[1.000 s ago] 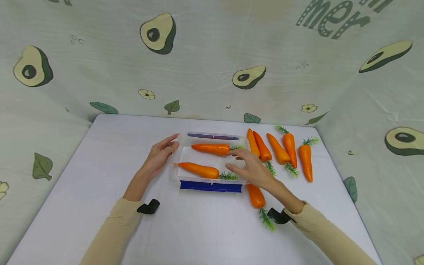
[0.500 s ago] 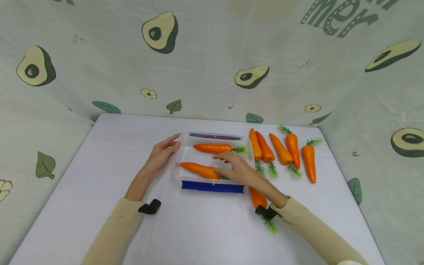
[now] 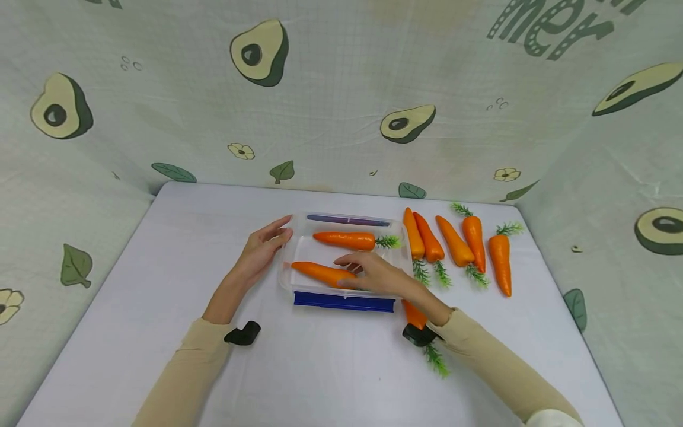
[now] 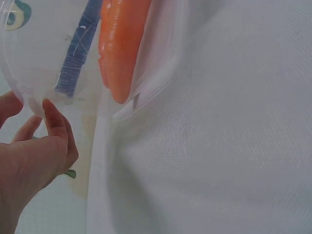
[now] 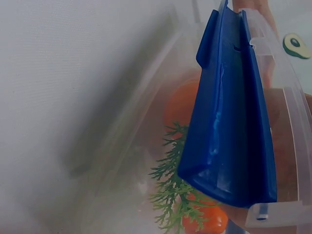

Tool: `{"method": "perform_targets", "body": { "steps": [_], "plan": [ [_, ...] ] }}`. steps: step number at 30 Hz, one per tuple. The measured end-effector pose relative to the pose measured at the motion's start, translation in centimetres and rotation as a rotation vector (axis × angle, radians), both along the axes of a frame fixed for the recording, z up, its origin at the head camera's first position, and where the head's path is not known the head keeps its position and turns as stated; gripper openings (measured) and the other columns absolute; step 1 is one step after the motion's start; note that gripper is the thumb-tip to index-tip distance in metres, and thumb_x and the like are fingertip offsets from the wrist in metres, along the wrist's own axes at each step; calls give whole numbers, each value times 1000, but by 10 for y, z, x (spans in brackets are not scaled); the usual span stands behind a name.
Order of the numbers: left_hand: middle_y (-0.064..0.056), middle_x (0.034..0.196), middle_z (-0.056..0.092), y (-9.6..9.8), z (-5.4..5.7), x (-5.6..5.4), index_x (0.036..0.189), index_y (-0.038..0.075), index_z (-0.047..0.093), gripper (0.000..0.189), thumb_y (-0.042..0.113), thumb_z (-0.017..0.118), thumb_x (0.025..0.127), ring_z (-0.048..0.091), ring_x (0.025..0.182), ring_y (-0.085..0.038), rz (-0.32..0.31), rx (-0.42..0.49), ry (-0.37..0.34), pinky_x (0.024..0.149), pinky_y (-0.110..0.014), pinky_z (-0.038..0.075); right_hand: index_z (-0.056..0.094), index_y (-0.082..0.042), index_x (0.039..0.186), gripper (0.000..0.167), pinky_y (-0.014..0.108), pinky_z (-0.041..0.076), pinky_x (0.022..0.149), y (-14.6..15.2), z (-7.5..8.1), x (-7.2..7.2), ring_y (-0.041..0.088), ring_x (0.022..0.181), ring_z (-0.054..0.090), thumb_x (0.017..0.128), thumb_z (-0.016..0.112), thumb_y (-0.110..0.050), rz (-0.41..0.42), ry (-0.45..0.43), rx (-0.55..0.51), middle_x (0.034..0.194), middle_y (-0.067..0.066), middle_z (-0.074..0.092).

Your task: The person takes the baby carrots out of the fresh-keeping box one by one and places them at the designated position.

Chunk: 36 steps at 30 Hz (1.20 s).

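Observation:
A clear plastic container [image 3: 315, 253] with blue clasps [image 3: 344, 301] lies on the table. My left hand [image 3: 256, 255] holds its left rim, thumb and fingers on either side of the wall in the left wrist view. Two orange carrots with green tops lie inside, the far carrot [image 3: 347, 239] and the near carrot [image 3: 317, 271]. My right hand [image 3: 376, 274] is over the near carrot's thick end, thumb on the near side and loosely bent fingers on the far side, covering its top. In the right wrist view a blue clasp [image 5: 229, 112] hides most of that hand.
Several more carrots [image 3: 454, 240] lie in a loose row right of the container. Another carrot [image 3: 415, 314] is partly hidden beneath my right wrist. A cloth wall printed with avocados [image 3: 259, 53] rises behind the white table [image 3: 213, 219].
My right hand has moved left and toward me, from the far carrot's leafy end to the near carrot's thick end. The left hand stays at the rim.

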<state>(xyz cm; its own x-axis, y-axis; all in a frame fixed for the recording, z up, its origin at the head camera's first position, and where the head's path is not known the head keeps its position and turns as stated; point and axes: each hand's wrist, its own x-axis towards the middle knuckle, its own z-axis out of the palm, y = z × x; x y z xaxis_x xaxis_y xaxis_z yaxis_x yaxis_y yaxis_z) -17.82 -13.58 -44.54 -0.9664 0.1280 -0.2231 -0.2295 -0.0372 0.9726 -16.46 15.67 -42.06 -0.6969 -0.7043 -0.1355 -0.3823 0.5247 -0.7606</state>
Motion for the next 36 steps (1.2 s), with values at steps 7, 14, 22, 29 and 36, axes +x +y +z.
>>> {"method": "perform_targets", "body": {
  "steps": [7, 14, 22, 29, 36],
  "plan": [
    [-6, 131, 49, 3, -1, 0, 155, 18, 48, 53, 28, 62, 105, 48, 117, -23, -8, 6, 3, 103, -25, 42, 65, 3, 133, 40, 35, 54, 98, 3, -1, -1, 23, 110, 64, 100, 70, -18, 60, 2, 6, 129, 13, 68],
    [-6, 130, 50, 4, -1, 0, 155, 18, 49, 53, 27, 62, 105, 48, 119, -25, 1, 5, 0, 105, -26, 41, 68, -2, 133, 40, 34, 56, 92, 7, 7, 1, 19, 100, 64, 97, 74, -20, 11, 52, 35, 125, 9, 70],
    [-5, 128, 50, 2, 0, -1, 155, 19, 49, 53, 27, 62, 105, 48, 111, -17, 11, -4, -9, 105, -27, 40, 68, -5, 134, 44, 33, 57, 90, 17, 24, 3, 19, 99, 64, 96, 76, -23, -53, 121, 46, 124, 8, 70],
    [-2, 125, 52, 1, -1, -2, 155, 17, 49, 53, 26, 63, 104, 51, 107, -14, 18, 5, -6, 102, -26, 42, 66, -1, 135, 45, 38, 57, 94, 26, 48, 10, 26, 114, 65, 96, 76, -20, -106, 162, 3, 130, 14, 68],
    [-1, 123, 52, 0, -1, -2, 155, 17, 49, 54, 26, 64, 104, 51, 103, -11, 12, 8, -2, 100, -26, 42, 67, -2, 135, 45, 36, 57, 92, 36, 68, 19, 25, 117, 65, 95, 77, -21, -202, 157, -68, 131, 13, 68]
  ]
}}
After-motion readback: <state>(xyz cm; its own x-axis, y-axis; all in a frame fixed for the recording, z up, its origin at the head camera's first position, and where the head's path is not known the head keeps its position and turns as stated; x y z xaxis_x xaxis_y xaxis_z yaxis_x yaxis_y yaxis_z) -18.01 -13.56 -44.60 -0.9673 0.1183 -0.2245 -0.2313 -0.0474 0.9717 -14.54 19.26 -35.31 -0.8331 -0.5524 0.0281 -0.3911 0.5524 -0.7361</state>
